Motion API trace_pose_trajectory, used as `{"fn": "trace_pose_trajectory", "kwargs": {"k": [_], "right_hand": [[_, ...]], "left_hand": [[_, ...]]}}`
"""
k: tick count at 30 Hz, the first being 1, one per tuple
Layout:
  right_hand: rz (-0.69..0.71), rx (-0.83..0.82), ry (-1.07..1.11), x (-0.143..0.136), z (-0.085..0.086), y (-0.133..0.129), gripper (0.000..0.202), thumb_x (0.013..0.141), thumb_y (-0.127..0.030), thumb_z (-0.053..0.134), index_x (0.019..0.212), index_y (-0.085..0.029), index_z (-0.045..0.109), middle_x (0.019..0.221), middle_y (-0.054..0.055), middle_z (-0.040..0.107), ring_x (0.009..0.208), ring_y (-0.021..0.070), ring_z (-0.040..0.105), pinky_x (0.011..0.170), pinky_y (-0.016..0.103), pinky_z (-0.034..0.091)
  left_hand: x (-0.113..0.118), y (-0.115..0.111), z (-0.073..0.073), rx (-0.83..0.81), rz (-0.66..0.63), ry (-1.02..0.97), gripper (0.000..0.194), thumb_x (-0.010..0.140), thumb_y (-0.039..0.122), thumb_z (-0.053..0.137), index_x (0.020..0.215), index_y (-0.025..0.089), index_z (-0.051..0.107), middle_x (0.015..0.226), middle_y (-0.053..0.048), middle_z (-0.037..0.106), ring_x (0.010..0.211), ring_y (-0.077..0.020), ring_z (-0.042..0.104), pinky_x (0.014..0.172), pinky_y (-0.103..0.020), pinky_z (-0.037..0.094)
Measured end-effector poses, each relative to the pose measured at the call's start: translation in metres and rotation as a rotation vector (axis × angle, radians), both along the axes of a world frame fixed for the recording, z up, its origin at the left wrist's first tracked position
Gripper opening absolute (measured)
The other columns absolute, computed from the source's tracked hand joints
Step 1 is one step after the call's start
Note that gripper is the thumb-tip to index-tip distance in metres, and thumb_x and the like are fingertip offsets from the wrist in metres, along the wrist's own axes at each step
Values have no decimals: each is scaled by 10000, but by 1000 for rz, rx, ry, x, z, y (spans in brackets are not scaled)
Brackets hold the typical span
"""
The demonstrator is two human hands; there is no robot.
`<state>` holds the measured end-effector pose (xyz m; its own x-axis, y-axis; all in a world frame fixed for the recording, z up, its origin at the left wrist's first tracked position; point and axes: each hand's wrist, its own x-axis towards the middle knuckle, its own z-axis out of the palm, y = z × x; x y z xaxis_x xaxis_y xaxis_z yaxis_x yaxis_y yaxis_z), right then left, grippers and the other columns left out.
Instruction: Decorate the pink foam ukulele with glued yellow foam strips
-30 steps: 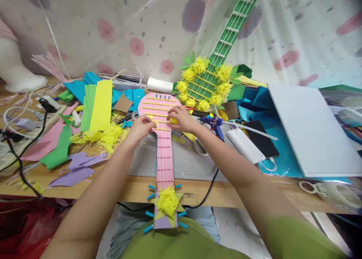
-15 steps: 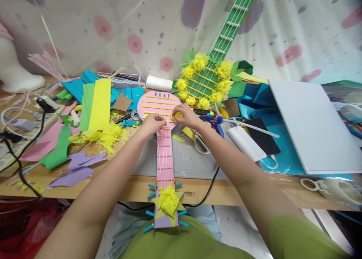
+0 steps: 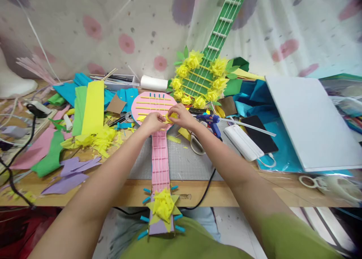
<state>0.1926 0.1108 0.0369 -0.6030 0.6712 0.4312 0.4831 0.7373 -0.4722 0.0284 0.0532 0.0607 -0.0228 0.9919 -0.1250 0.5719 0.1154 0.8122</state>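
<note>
A pink handmade paper guitar [image 3: 160,153] lies on the grey cutting mat, its neck pointing toward me and jutting past the table edge. White strings and yellow bars cross its body. On its head sits a yellow paper flower [image 3: 163,205]. Over the lower body, my right hand [image 3: 182,117] pinches a small piece of yellow crepe paper [image 3: 171,118]. My left hand [image 3: 153,123] has its fingers closed right beside that piece, at the strings; whatever its fingertips hold is hidden. Behind stands a green paper guitar [image 3: 199,79] ringed with yellow flowers.
Yellow paper scraps [image 3: 102,140] and a yellow paper strip [image 3: 93,107] lie to the left. Right of the pink guitar are scissors [image 3: 197,145], a blue glue gun [image 3: 209,124] with a glue stick, and a white power bank [image 3: 243,142]. A black cable [image 3: 207,191] hangs over the edge.
The view has shifted slightly, so most things appear farther left. My fingertips have come closer together around the yellow crepe paper. The pink guitar stays in place on the mat.
</note>
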Motion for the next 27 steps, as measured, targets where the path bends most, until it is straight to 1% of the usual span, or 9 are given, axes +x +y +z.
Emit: {"fn": "trace_pose_trajectory", "kwargs": {"k": [3,7,14,18,22,27], "right_hand": [[9,3,25,1,-2,1,42,728,-186,571,756,-207,595,918,49,620,959,206,513,938,387,347],[16,4,38,0,-4,3,32,730,-189,572,749,-207,591,909,52,618,957,208,508,935,388,348],[25,-6,37,0,-3,3,40,731,-188,564,749,-210,592,915,49,618,970,209,502,936,393,344],[25,2,43,0,-2,3,43,733,-189,560,754,-205,593,911,50,617,944,203,504,922,388,349],[27,2,42,0,-2,3,45,732,-187,560,755,-204,595,905,48,616,942,200,502,917,384,350],[28,11,40,1,-1,2,49,731,-173,561,756,-200,594,901,49,618,933,198,498,919,379,347]], "left_hand": [[3,3,3,-21,-16,136,234,533,254,729,701,173,586,635,5,623,604,-128,569,531,-225,393],[5,7,1,-36,-18,207,201,555,241,707,708,173,595,658,-8,640,642,-148,599,561,-238,425],[6,11,-7,-11,-8,171,208,575,300,705,696,167,600,675,-31,662,638,-156,615,535,-235,426],[7,11,-7,-7,12,132,211,568,295,710,685,162,596,670,-35,662,612,-148,613,511,-224,413],[8,12,-8,-9,17,103,237,567,329,716,685,160,599,624,-27,645,532,-133,581,473,-225,391],[10,12,-8,12,41,103,240,543,300,733,674,160,590,604,-11,621,504,-118,553,441,-215,362]]}}
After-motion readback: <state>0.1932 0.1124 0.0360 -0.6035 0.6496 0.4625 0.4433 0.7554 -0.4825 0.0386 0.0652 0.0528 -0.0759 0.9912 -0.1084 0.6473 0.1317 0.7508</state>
